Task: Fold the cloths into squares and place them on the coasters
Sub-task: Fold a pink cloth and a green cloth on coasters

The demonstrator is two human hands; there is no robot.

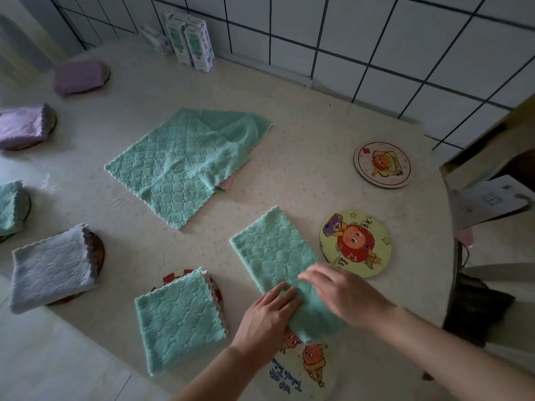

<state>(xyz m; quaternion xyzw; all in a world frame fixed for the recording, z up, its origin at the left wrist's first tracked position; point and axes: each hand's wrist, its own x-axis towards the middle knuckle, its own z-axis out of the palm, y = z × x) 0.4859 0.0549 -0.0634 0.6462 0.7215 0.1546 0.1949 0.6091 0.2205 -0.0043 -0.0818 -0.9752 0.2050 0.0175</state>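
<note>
Both hands work low and centre-right in the frame on a green strip (275, 250) of cloth, folded long and lying slantwise on the pale bench (304, 125); the left hand (266, 316) lies flat with fingers loose on the strip's near end, and the right hand (344, 293) lies over the same end just beside it, fingers spread; whether either grip pinches the fabric, I cannot tell; that near end overlaps a cartoon coaster (304, 369) at the bottom edge. Right of the strip, just beside it, sits a bare yellow coaster (355, 243); above that, a white-faced coaster (382, 164), also bare. At centre an unfolded green cloth (185, 163) is spread, one corner turned back, a pink cloth (227, 183) peeping from beneath. Lower left, a folded green square (176, 322) part-covers a red-rimmed coaster (185, 274); further left a grey cloth (52, 270) sits on a dark coaster; at the left edge another green one (10, 208), and above it two lilac cloths (21, 127) (78, 76), each on a coaster. Cartons (194, 39) stand against the tiled wall (376, 39), upper centre.
</note>
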